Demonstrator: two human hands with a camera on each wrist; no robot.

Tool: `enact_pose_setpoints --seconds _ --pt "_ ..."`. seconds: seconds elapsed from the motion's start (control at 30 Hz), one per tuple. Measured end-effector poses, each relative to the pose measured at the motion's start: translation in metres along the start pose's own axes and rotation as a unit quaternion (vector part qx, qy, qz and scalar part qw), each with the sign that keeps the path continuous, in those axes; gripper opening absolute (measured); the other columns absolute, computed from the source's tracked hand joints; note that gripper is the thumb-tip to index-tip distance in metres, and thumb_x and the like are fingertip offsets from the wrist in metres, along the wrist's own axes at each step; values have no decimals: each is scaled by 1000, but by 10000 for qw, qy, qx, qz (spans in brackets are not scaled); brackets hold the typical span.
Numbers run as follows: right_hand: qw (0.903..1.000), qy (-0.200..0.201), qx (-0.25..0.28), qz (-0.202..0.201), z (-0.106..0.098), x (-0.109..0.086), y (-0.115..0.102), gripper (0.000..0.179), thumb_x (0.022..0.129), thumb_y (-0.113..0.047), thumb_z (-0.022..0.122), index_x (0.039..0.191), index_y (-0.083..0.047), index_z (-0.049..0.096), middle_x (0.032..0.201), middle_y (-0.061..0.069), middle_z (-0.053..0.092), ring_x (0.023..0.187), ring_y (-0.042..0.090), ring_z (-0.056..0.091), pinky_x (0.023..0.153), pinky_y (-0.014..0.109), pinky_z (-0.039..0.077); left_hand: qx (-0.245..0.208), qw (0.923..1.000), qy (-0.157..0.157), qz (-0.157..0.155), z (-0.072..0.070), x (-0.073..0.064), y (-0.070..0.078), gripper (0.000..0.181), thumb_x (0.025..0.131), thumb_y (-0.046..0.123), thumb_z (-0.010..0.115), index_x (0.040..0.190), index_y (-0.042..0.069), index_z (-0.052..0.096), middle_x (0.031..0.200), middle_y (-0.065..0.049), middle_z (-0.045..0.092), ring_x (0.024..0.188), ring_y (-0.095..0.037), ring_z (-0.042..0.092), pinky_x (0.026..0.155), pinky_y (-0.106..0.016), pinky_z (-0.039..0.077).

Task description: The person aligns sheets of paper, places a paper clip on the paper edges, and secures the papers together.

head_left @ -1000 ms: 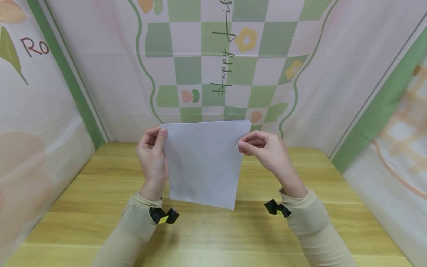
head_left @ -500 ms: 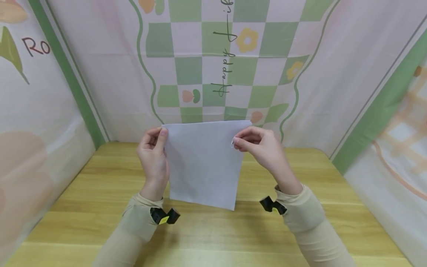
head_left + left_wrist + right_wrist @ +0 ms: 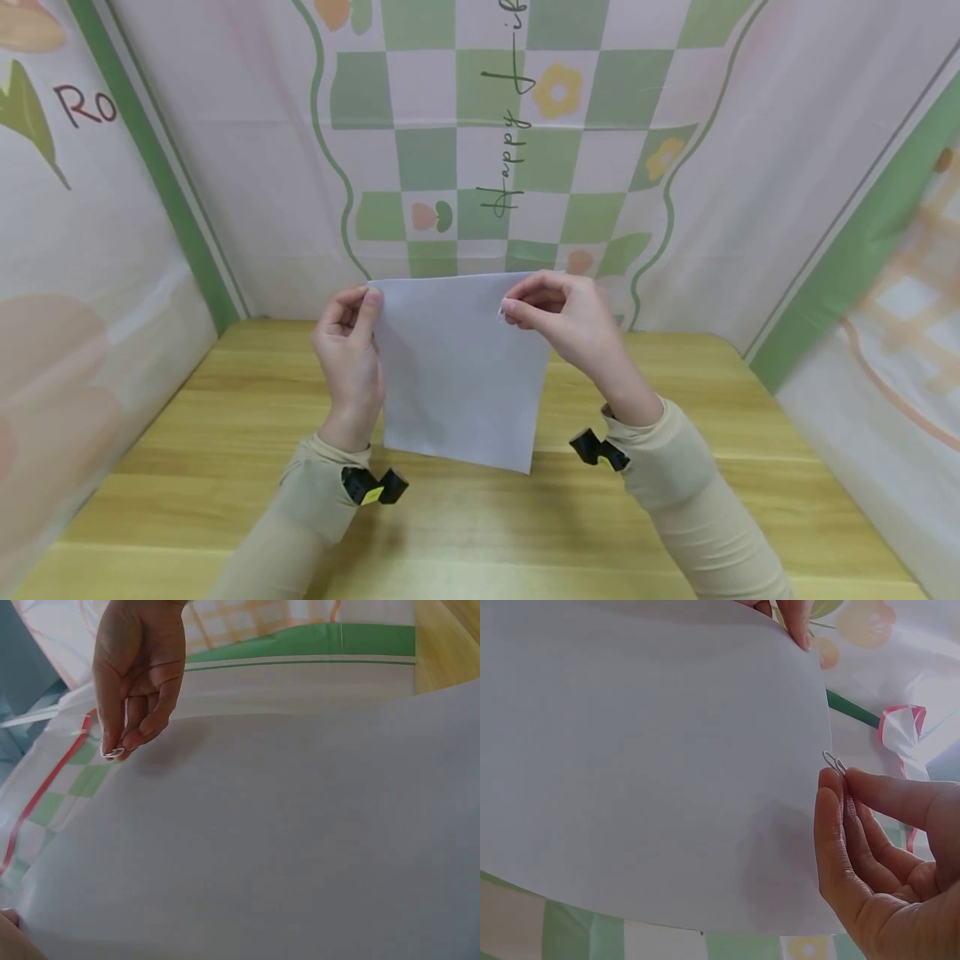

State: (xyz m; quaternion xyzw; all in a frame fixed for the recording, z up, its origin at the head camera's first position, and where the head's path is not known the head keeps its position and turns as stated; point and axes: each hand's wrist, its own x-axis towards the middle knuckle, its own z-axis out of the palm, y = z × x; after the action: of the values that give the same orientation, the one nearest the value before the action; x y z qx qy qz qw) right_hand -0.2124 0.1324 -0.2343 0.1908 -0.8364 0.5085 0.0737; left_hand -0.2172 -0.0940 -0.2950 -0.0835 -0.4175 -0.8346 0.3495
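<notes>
White paper [image 3: 457, 375] hangs upright above the table, its top left corner pinched between the thumb and fingers of my left hand [image 3: 348, 358]. My right hand [image 3: 573, 321] pinches a small silver paper clip [image 3: 834, 762] between thumb and fingertips. In the head view this hand overlaps the upper right part of the paper. The right wrist view has the clip's looped end sticking out past the fingertips, close to the paper's top edge. From the left wrist, the right hand [image 3: 142, 675] casts a soft shadow on the sheet.
A wooden table [image 3: 465, 533] lies below both hands. Behind it hangs a green-and-white checked curtain [image 3: 487, 158], with more patterned cloth at left and right. A small black camera sits on each sleeve cuff.
My right hand has moved left and slightly up with the paper clip, from the paper's right edge in over its upper part. The left hand and paper have stayed almost in place.
</notes>
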Motion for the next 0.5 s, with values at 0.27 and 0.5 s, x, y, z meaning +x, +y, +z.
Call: enact_pose_setpoints --seconds 0.27,0.5 --pt "9999 66 -121 -78 4 3 -2 20 84 -28 72 94 -11 70 87 6 71 80 21 68 75 30 56 23 10000 -6 -2 1 -1 -1 10 85 0 67 83 10 67 84 -2 60 77 -11 54 71 -16 48" --pt "9995 175 -3 -265 10 8 -4 20 83 -29 73 94 -12 71 88 5 71 79 20 68 75 29 55 96 9999 -7 -61 2 -2 -2 11 85 0 67 83 11 68 84 -2 60 78 -11 54 72 -16 49"
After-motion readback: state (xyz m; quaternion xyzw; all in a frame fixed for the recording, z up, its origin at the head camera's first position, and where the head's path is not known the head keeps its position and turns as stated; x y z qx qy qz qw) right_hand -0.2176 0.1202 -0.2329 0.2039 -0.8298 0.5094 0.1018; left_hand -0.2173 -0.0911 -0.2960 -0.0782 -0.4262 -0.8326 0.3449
